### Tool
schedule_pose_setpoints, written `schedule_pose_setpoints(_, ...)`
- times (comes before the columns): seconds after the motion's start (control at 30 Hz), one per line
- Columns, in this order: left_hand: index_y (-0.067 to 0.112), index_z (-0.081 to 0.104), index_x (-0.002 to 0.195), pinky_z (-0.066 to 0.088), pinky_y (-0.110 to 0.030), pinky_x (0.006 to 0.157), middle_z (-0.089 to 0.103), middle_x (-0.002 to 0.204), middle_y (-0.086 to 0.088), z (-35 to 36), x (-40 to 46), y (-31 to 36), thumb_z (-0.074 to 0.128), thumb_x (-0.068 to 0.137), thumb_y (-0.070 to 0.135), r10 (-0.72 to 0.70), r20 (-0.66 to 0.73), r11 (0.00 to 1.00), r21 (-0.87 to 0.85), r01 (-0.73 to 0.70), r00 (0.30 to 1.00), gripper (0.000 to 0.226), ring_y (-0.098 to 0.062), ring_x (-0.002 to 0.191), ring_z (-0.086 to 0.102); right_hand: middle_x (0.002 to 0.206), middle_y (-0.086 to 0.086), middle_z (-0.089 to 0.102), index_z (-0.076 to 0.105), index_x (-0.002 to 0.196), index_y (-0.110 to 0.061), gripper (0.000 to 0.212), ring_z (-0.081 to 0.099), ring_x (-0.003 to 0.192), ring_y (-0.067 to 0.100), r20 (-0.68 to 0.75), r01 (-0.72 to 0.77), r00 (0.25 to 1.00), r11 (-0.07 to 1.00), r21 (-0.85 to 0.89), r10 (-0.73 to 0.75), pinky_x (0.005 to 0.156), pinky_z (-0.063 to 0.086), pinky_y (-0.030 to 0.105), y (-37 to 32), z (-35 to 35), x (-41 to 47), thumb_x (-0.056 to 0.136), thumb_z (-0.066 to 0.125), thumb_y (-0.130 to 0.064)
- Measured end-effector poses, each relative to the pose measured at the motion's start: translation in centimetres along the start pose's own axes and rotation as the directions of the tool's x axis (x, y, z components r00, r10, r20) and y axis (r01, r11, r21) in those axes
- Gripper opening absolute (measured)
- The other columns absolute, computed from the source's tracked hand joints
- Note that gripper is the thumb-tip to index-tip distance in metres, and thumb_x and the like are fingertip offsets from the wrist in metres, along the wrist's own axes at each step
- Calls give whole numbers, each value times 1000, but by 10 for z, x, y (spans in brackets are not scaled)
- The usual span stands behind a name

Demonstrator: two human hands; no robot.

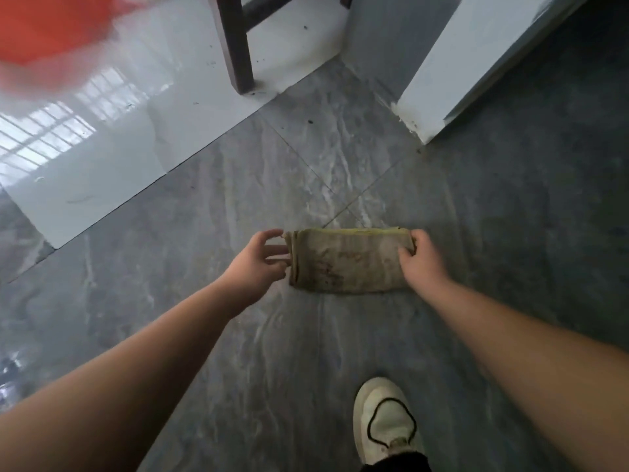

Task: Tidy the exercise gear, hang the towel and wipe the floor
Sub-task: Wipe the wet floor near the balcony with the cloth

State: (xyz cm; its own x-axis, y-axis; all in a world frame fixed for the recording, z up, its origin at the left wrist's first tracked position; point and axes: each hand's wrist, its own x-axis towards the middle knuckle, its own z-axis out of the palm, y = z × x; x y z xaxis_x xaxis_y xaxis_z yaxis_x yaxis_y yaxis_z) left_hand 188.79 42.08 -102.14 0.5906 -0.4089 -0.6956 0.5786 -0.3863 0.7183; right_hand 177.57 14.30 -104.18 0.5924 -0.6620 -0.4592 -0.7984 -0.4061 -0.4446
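A folded, dirty beige-green cloth (347,260) lies flat on the grey marbled floor (238,352), in the middle of the view. My right hand (420,262) presses on its right end, fingers curled over the edge. My left hand (260,257) sits at the cloth's left end with fingers spread, the fingertips touching the folded layers. Wet streaks show on the floor around and below the cloth.
A dark wooden furniture leg (238,46) stands on glossy white tiles (119,141) at the upper left. A pale wall corner (435,86) juts in at the upper right. A blurred orange object (44,32) fills the top-left corner. My white shoe (384,420) stands at the bottom.
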Motion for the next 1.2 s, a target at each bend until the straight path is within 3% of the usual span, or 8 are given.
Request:
schedule_pose_setpoints(0.1, 21, 50, 132, 51, -39, 97, 61, 128, -3, -13, -3, -1, 51, 92, -1, 190, -104, 900, 415, -131, 976, 46, -14, 111, 62, 121, 14, 57, 54, 123, -12, 38, 58, 104, 34, -84, 110, 989, 982, -154, -123, 86, 46, 37, 13, -3, -5, 85, 59, -5)
schedule_pose_setpoints(0.23, 31, 50, 130, 45, -37, 102, 53, 137, 5, -50, -36, 30, 47, 96, 11, 241, 193, 396, 875, -278, 951, 40, -18, 123, 52, 133, 14, 52, 57, 124, -5, 45, 51, 121, 33, -39, 358, 928, 916, -181, -370, 102, 38, 36, 17, -6, -23, 79, 56, 3)
schedule_pose_setpoints(0.4, 26, 46, 140, 40, -34, 109, 49, 146, 2, -66, -52, 62, 50, 88, 3, 163, 582, -55, 812, -581, 797, 57, -19, 139, 41, 150, 7, 46, 54, 137, -12, 47, 34, 143, 28, 217, 546, 838, 779, -309, -501, 118, 21, 37, 12, 18, -31, 91, 46, -17)
schedule_pose_setpoints(0.5, 19, 46, 143, 35, -42, 114, 49, 148, -4, -60, -17, 47, 58, 82, 6, 178, 638, -216, 768, -603, 749, 64, -26, 142, 39, 155, 5, 41, 46, 145, -15, 58, 31, 146, 25, 232, 560, 827, 716, -418, -512, 121, 19, 43, 13, 32, -22, 94, 30, -36)
schedule_pose_setpoints(0.7, 15, 29, 154, 14, -45, 123, 25, 162, -11, 50, 17, -22, 38, 94, 34, 372, 416, 27, 889, -458, 830, 64, -30, 152, 13, 163, 5, 24, 28, 155, -19, 65, 21, 150, 27, 258, 551, 826, 622, -556, -501, 120, 18, 52, 36, 48, -19, 95, 32, -44)
schedule_pose_setpoints(0.83, 30, 5, 158, -6, -48, 123, -2, 166, -6, 91, 27, -48, 25, 99, 47, 339, 166, 202, 949, -244, 926, 65, -27, 152, -12, 165, 6, 17, 23, 156, -22, 68, 14, 152, 27, 234, 535, 836, 643, -548, -496, 121, 13, 53, 38, 59, -15, 94, 33, -48)
schedule_pose_setpoints(0.93, 35, -4, 157, -11, -48, 121, -11, 165, -4, 93, 41, -55, 22, 99, 54, 325, 101, 209, 962, -176, 940, 66, -25, 150, -20, 166, 5, 12, 19, 157, -23, 71, 9, 153, 26, 200, 502, 854, 662, -556, -480, 121, 8, 53, 36, 67, -14, 94, 32, -51)
schedule_pose_setpoints(1.2, 39, 7, 157, 2, -52, 122, 6, 166, -3, 70, 100, -22, 29, 97, 58, 433, 130, 118, 973, -200, 892, 66, -26, 153, -1, 166, 2, 9, 14, 158, -28, 72, 7, 153, 25, 151, 469, 869, 685, -558, -471, 121, 5, 54, 5, 67, 33, 94, 35, -54)
